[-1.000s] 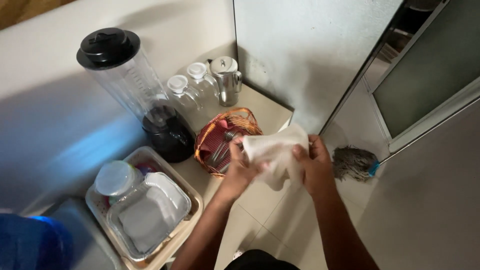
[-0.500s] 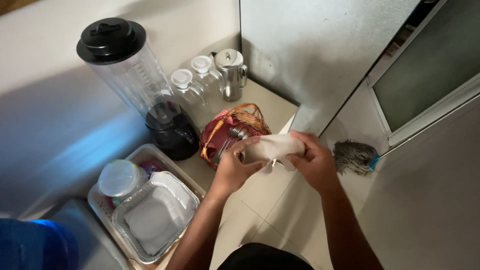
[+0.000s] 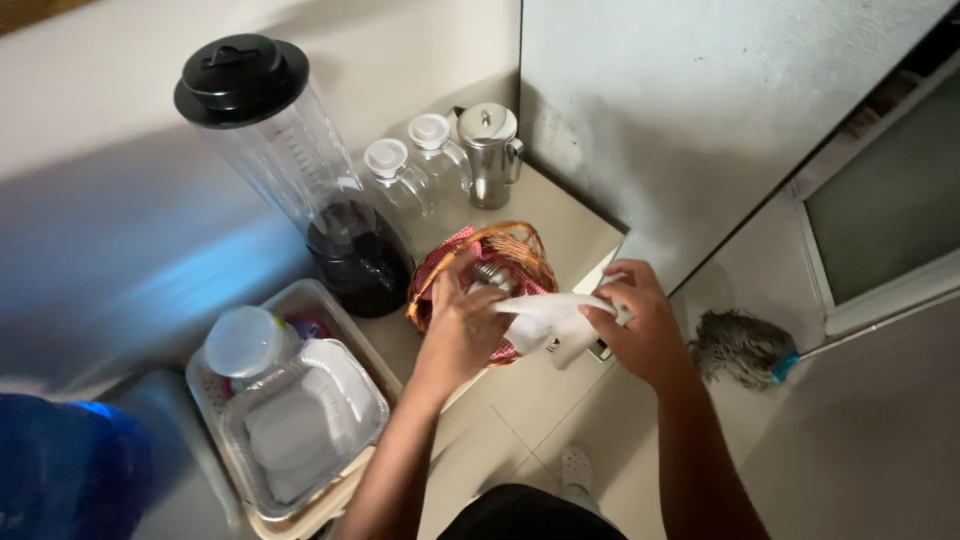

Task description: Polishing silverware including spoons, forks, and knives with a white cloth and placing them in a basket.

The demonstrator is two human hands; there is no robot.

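Head view: white cloth (image 3: pixel 548 322) is stretched between both hands above the counter's (image 3: pixel 560 225) front edge. Left hand (image 3: pixel 460 325) grips the cloth's left end, fingers curled around it, directly over a wicker basket (image 3: pixel 505 252). Right hand (image 3: pixel 640 325) pinches the cloth's right end, out past the counter edge and over the tiled floor (image 3: pixel 530 410).

Basket is lined with red checked fabric (image 3: pixel 440 272) and holds a metal item, mostly hidden by the left hand. Just left of the basket stands a blender (image 3: pixel 300 170) with a black lid. Behind the basket, two glass bottles (image 3: pixel 405 180) with white caps and a steel jug (image 3: pixel 490 152) stand against the wall.

Front left, a tray (image 3: pixel 300 300) holds a foil container (image 3: pixel 300 420) and a white-lidded jar (image 3: pixel 245 342). A mop head (image 3: pixel 740 345) lies on the floor to the right.
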